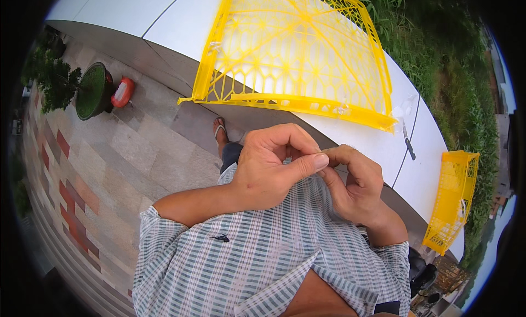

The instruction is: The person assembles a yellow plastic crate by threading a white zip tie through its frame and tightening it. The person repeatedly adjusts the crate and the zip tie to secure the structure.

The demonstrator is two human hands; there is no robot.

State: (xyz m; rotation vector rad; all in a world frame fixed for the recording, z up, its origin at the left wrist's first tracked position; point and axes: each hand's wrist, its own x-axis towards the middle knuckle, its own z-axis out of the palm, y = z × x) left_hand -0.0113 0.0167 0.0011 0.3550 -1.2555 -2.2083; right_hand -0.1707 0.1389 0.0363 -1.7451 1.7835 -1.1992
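Note:
In front of my chest, my left hand (274,166) and my right hand (353,183) meet, thumbs and forefingers pinched together at the tips. Whatever lies between the fingertips is too small to make out. Just beyond them, a large yellow plastic crate (307,48) with lattice sides rests on the white ledge (334,128). Scraps of clear plastic (405,110) lie by the crate's near right corner. Beside these is a small knife (409,144) with a black handle.
Farther right on the ledge stands another yellow crate (452,202). Green plants (455,92) grow behind the ledge. On the left, a potted plant (93,92) and a red-and-white object (123,92) stand on the tiled floor (148,147). My sandaled foot (219,129) is beside the ledge.

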